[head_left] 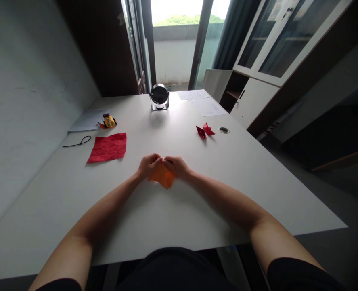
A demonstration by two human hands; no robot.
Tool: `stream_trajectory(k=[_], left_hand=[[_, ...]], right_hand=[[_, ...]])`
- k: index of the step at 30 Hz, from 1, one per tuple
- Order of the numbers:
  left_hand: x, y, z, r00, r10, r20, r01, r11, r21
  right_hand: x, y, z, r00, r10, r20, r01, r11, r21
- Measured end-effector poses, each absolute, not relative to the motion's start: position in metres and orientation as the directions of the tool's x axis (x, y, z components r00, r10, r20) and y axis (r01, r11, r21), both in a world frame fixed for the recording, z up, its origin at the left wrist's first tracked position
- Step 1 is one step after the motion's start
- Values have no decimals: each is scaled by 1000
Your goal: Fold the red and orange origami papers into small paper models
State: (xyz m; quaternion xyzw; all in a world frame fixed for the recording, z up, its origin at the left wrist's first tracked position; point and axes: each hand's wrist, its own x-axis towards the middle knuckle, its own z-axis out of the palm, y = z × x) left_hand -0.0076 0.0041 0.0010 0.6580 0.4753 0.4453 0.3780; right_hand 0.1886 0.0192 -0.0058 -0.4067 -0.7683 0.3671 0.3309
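Note:
Both my hands meet over a partly folded sheet of orange paper point(160, 174), close to the middle of the white table point(179, 218). My left hand point(149, 165) pinches its upper left edge, thumb and fingers pressed together. On the other side my right hand point(176, 165) grips the upper right edge, its fingertips almost touching those of the left. The paper's lower part hangs toward me in pointed flaps. My fingers hide its top edge.
A creased red sheet point(107, 148) lies left, near a black cable tie point(81, 141) and a yellow tape measure point(108, 121). Two red folded paper boats point(205, 130) sit right, beside a cable hole point(224, 130). A round black device point(160, 95) stands at the back, near printed papers point(209, 107).

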Motion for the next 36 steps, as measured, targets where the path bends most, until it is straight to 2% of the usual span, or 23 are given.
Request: stream_trajectory(k=[8,15,18,24,29,36], left_hand=[[-11,10,3,23,982,188,164,-189,968],[-15,14,0,-14,988,151,63,-150,987],[-15,14,0,10,991,137,55,-137,989],[-14,9,4,161,985,64,32,-70,997],[-11,5,6,213,975,57,78,-75,994],[-11,6,6,185,980,78,75,-93,993]], right_hand=[[193,30,-9,-341,913,224,310,334,-890],[197,33,-6,-250,941,226,238,286,-928],[198,33,-5,-248,943,220,234,279,-931],[198,33,-6,-249,942,225,200,277,-940],[196,33,-8,-233,947,223,185,268,-946],[194,32,-6,-336,908,251,116,304,-945]])
